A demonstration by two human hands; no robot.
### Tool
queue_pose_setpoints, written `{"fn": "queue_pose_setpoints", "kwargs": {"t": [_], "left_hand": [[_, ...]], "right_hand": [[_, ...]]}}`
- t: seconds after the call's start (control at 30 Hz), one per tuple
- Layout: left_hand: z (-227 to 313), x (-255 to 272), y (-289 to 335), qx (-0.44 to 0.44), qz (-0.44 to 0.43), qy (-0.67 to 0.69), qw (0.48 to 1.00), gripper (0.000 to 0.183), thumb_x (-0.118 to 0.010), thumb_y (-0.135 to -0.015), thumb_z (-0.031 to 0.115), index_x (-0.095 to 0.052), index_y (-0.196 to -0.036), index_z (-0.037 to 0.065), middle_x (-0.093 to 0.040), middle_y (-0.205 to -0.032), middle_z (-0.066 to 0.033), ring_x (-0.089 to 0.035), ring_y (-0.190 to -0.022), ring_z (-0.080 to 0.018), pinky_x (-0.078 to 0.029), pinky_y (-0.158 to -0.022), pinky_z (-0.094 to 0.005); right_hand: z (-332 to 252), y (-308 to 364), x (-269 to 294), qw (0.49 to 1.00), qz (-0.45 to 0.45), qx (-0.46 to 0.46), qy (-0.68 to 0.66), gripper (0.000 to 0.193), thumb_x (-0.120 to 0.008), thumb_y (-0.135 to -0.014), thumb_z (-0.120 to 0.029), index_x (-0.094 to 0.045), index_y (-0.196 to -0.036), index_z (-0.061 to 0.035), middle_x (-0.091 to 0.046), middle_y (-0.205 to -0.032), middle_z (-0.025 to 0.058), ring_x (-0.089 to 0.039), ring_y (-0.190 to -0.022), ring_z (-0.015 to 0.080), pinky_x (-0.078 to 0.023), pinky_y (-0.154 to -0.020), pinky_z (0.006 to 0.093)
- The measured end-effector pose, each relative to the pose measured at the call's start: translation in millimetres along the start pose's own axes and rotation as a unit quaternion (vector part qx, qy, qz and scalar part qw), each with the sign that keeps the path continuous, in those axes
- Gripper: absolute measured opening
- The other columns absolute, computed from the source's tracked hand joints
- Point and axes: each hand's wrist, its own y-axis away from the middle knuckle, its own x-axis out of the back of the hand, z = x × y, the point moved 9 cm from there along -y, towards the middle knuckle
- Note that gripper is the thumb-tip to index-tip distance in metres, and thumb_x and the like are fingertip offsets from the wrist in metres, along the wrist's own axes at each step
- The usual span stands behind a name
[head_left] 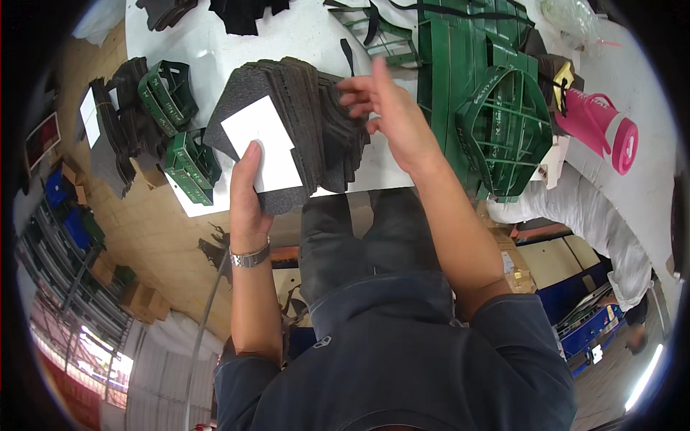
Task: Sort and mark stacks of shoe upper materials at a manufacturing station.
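Observation:
A thick fanned stack of dark grey felt-like cut pieces stands over the near edge of the white table. My left hand grips its left end, the thumb pressing a white paper sheet against the front piece and the fingers hidden behind. At the stack's right end is my right hand, its fingers apart and slightly curled, with nothing visible in them. Whether its fingertips touch the pieces I cannot tell.
Green cutting-die frames stand left on the white table, beside another grey stack. Right are green trays, a larger green frame and a pink high-top shoe. Black pieces lie at the far edge.

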Motion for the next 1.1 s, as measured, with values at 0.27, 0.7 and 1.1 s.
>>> {"fn": "queue_pose_setpoints", "kwargs": {"t": [0.27,0.7,1.1], "left_hand": [[-3,1,1,-0.006,-0.013,-0.036,0.999,0.054,-0.047,-0.107,0.035,-0.044,-0.146,-0.003,-0.063,-0.134,-0.0168,-0.067,-0.117,-0.0278,-0.054,-0.101,-0.0430],[-11,8,6,-0.095,-0.002,-0.005,0.995,0.056,-0.046,-0.106,0.037,-0.043,-0.147,-0.002,-0.059,-0.140,-0.0157,-0.062,-0.123,-0.0295,-0.050,-0.106,-0.0446],[-15,41,33,-0.123,0.155,-0.103,0.975,0.043,-0.051,-0.102,0.045,-0.065,-0.109,0.005,-0.069,-0.108,-0.0060,-0.063,-0.102,-0.0146,-0.048,-0.092,-0.0345]], "right_hand": [[-39,17,-28,0.984,-0.026,0.091,0.152,0.063,-0.054,-0.101,-0.060,-0.071,-0.108,0.0006,-0.064,-0.088,0.0022,-0.054,-0.080,0.0140,-0.046,-0.078,0.0283],[-37,3,-37,0.990,-0.095,0.104,0.026,0.085,-0.046,-0.094,-0.079,-0.063,-0.092,0.0040,-0.062,-0.077,0.0072,-0.058,-0.073,0.0148,-0.047,-0.067,0.0286],[-70,47,-75,0.954,-0.137,0.251,0.094,0.113,-0.089,-0.073,-0.042,-0.025,-0.149,0.0129,-0.055,-0.137,0.0296,-0.057,-0.129,0.0373,-0.044,-0.110,0.0391]]}}
